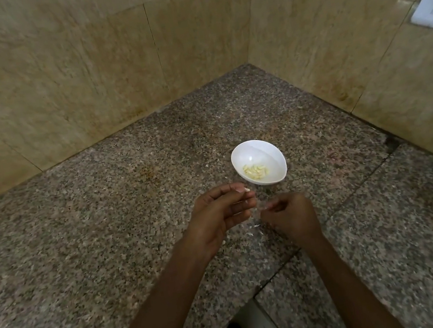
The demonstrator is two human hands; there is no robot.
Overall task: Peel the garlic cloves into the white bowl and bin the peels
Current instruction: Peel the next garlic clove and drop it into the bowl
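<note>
Left hand pinches a clove at the bowl's seven o'clock.
Right hand curled, grip unclear; peeled cloves sit in the bowl on the speckled granite counter, beige tiled walls at twelve.

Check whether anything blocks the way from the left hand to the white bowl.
Nothing visible does. The left hand pinches a small pale piece, likely a clove, just short of the near rim of the white bowl; only open air lies between. The right hand sits off to the side, out of that path.
</note>
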